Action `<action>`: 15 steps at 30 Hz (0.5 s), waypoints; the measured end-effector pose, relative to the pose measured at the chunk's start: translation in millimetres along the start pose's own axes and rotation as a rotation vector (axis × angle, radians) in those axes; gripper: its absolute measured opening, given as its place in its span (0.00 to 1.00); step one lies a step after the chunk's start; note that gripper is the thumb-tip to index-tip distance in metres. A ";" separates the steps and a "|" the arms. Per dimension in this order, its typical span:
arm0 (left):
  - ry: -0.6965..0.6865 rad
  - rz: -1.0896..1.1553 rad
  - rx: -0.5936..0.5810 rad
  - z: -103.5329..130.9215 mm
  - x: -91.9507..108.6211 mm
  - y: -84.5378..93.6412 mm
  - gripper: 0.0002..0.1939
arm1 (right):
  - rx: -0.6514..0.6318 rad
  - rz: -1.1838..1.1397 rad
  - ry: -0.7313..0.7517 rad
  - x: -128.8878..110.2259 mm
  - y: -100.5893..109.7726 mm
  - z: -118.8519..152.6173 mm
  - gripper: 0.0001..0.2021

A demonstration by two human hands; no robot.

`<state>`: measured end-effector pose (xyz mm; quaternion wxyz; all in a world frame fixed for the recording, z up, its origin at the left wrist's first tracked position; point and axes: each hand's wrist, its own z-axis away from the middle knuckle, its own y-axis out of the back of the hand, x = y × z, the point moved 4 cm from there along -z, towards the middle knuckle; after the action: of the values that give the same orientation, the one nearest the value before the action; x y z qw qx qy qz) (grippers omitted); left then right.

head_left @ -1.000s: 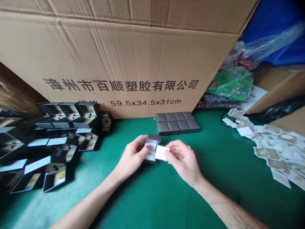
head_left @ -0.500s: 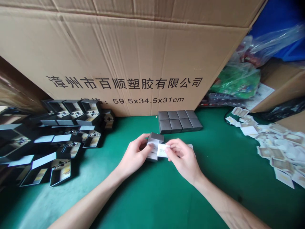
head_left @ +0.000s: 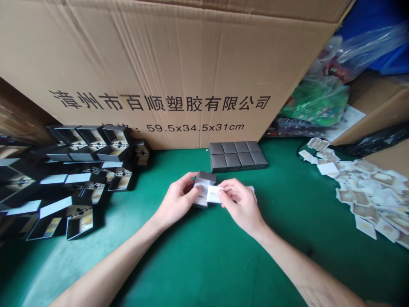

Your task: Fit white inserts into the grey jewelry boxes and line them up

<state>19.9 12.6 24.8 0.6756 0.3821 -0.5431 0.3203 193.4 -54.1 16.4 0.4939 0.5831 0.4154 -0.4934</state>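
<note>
Over the green desk, the left hand grips the open grey box while the right hand, fingers pinching the white card, has pushed it closer into the box's mouth than before.

A small grey box sits tilted just above the green table, its hinged lid raised and a pale lining showing inside. A small white card with faint print, too blurred to read, lies flat at its open mouth, apparently partway in, touching the box.
</note>
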 end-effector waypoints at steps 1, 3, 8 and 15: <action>-0.005 0.001 0.002 0.0 0.2 -0.3 0.18 | 0.000 -0.004 0.004 -0.2 0.2 0.4 0.11; -0.010 0.010 0.002 0.0 0.5 -0.9 0.18 | 0.005 -0.015 0.021 -1.1 1.0 1.3 0.10; -0.002 -0.007 -0.005 0.6 1.1 -1.5 0.18 | 0.026 -0.032 0.067 -2.1 2.9 3.0 0.09; -0.023 -0.023 -0.018 0.9 1.5 -2.6 0.20 | 0.142 0.062 0.285 -5.4 5.0 9.2 0.06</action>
<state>21.9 10.5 26.0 0.6763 0.3859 -0.5492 0.3033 195.8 -64.0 22.3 0.4026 0.6932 0.4271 -0.4183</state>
